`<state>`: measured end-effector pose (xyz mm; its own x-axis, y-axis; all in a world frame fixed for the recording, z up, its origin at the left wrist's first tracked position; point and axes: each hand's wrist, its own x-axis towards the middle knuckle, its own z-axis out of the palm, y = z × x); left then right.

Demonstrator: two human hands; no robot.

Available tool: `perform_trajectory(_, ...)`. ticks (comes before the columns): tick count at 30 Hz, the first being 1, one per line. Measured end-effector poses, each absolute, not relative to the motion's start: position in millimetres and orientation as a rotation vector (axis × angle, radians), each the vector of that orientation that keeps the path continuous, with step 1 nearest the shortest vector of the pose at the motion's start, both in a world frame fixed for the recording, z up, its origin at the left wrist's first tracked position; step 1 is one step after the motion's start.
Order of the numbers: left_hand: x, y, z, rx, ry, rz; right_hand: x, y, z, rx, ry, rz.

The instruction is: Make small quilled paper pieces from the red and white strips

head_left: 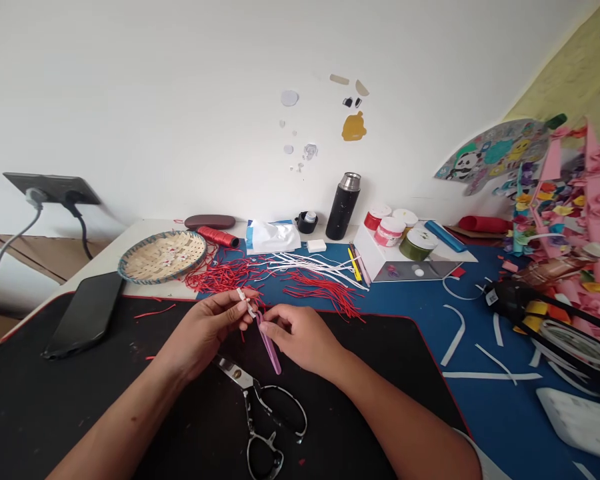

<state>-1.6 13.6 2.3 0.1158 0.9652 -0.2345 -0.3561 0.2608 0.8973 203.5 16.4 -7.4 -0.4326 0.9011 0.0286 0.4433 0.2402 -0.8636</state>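
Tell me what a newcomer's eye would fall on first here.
Probably the left hand, pinching a small white piece near the centre, and the right hand, holding a slim purple tool close to it. Just below them, large metal scissors lie on the black mat. The colourful paper flowers massed at the far right might catch the eye next.

Left hand (210,330) pinching small white piece (241,295); right hand (300,337) holding purple tweezer-like tool (271,350) at it. Metal scissors (238,375) just nearer than hands, on black mat (30,400). Cut red cords (325,291), white cords (315,263) just beyond hands. Woven bamboo basket (140,257), black phone (87,313) left of hands. Black thermos (343,208) farther beyond, rightward. White strips (455,333) right of hands on table (415,297).
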Motion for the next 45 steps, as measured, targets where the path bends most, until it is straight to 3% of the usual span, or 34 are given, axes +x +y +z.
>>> perform_trajectory(5, -1.3, 13.5, 0.1, 0.782, 1.021, 1.104, 203.3, 17.6, -8.1, -1.215, -1.890, 1.086)
perform_trajectory(15, 1.9, 10.8, 0.9, 0.995, 1.036, 1.031, 200.9, 17.3, -8.0, -1.103, -1.632, 1.434)
perform_trajectory(27, 2.0, 9.5, -1.4, 1.098, 1.051, 0.970, 199.5, 16.7, -5.4, -1.069, -1.522, 1.574)
perform_trajectory(45, 4.8, 9.8, -1.8, 1.008, 1.035, 0.916, 197.2, 14.4, -12.1, -1.120, -1.716, 1.236)
